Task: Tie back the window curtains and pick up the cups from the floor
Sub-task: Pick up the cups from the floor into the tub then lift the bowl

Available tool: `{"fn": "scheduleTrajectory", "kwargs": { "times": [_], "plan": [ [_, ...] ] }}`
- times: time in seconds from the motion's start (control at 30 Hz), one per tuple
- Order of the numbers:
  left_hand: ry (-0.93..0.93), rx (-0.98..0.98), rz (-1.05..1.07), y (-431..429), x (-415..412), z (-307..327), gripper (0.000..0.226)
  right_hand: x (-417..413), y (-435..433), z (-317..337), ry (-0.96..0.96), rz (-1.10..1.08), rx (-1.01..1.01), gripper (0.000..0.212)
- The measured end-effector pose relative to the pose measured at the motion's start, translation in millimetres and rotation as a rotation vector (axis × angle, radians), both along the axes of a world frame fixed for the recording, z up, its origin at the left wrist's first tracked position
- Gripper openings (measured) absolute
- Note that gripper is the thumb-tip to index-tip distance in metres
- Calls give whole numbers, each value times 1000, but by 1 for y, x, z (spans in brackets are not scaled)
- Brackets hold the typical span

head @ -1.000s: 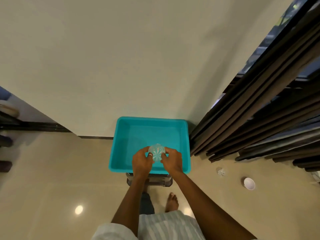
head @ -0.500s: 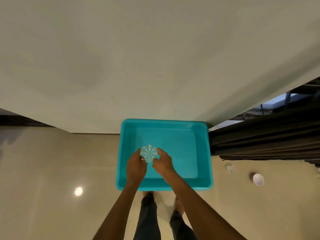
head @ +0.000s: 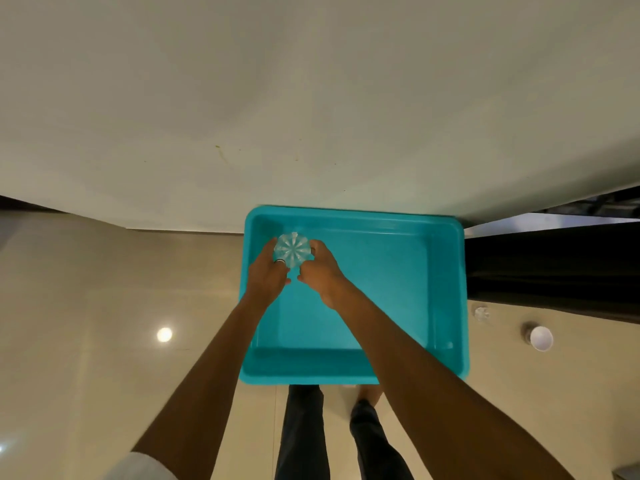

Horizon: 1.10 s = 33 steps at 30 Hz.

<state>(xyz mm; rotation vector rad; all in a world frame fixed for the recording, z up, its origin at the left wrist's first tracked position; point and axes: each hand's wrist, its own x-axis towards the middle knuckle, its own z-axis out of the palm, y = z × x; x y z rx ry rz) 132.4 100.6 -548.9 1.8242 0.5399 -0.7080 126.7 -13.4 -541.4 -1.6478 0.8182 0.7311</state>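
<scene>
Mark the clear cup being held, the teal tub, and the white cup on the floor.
clear cup (head: 292, 250), head view, ribbed base.
teal tub (head: 444, 289), head view, right inner wall.
white cup (head: 542, 338), head view, round white face.

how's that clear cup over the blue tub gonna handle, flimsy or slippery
The clear cup looks like thin see-through plastic, so it is probably very light and easily crushed by a firm grip. Its ribbed base may add some purchase. Being round, it would likely roll if laid sideways in the tub.

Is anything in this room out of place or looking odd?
Yes: two cups sit on the floor right of the teal tub, a clear cup by the dark curtain and a white cup farther right. No spill shows.
</scene>
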Motion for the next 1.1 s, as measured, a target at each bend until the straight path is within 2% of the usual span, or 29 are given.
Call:
{"fn": "scheduleTrajectory", "kwargs": {
  "times": [0.13,0.3,0.4,0.47,0.6,0.67,0.83,1.1],
  "plan": [
    [92,-30,27,6,4,-17,54,4,2,-15,2,1,26,44],
    [98,-8,-9,10,9,-18,62,5,-3,-14,-20,1,43,43],
    [94,48,-45,11,6,-10,65,1,-8,-6,-6,-16,44,60],
    [90,82,-17,11,-1,-2,63,-6,-13,2,-6,4,18,65],
    [166,100,174,6,-22,23,52,-24,-25,28,-7,-24,4,63],
    [214,100,192,1,-38,34,55,-37,-33,44,-8,-64,6,62],
    [283,-75,195,-33,-78,74,34,-83,-56,80,-38,-181,-32,47],
    [160,-25,-80,-115,-142,130,26,-174,-109,125,-107,-371,-129,39]
  ]
}}
